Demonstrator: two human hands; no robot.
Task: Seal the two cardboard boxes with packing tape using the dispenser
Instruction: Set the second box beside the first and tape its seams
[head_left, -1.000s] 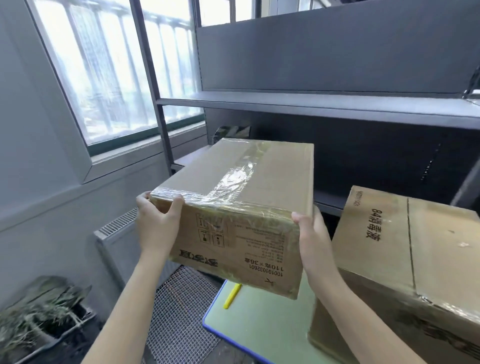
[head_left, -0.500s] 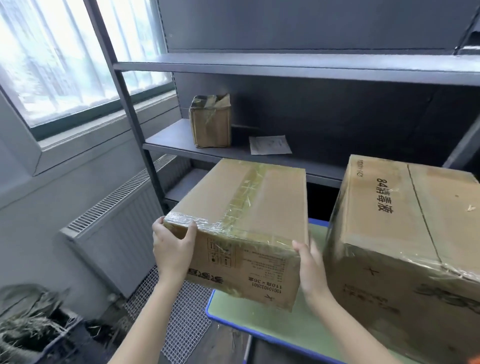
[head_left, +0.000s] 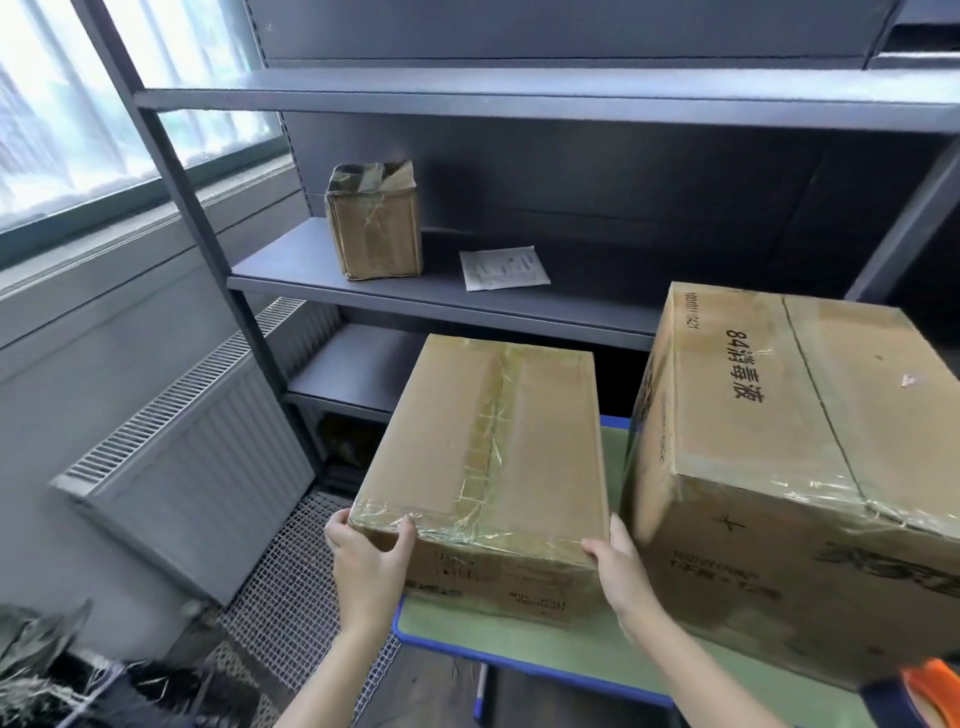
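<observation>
Change: over the last 1 s the smaller box (head_left: 488, 447) has come down from chest height, where it was tipped toward the camera, to the near left part of the table (head_left: 545, 649); the view has also swung lower onto the shelves.
Smaller box: top face level, left end past the table's blue edge. Whether its base rests on the green top or sits just above it cannot be told.
Tape on it: clear, wrinkled tape runs along the middle seam and across the near top edge.
Left hand (head_left: 371, 566): grips the near left corner, thumb up the front face to the top edge, fingers round the left side.
Right hand (head_left: 623, 569): grips the near right corner, thumb at the top edge, fingers down the right side in the gap between the 2 boxes.
Larger box (head_left: 779, 441): stands on the table just beside the smaller one, on its right and taller, printed "84" with characters; crinkled clear tape crosses its near top edge, and its seam shows as a dark line.
Bottom right corner: an orange and dark blue object (head_left: 930, 686), cut off by the frame, too little visible to identify.
Shelf unit (head_left: 467, 301): dark metal, behind the table, carrying 1 little taped carton (head_left: 374, 223) and 1 sheet of paper (head_left: 504, 267).
Left side: window (head_left: 78, 104), radiator (head_left: 197, 467) beneath it, wire mesh (head_left: 291, 597) on the floor.
</observation>
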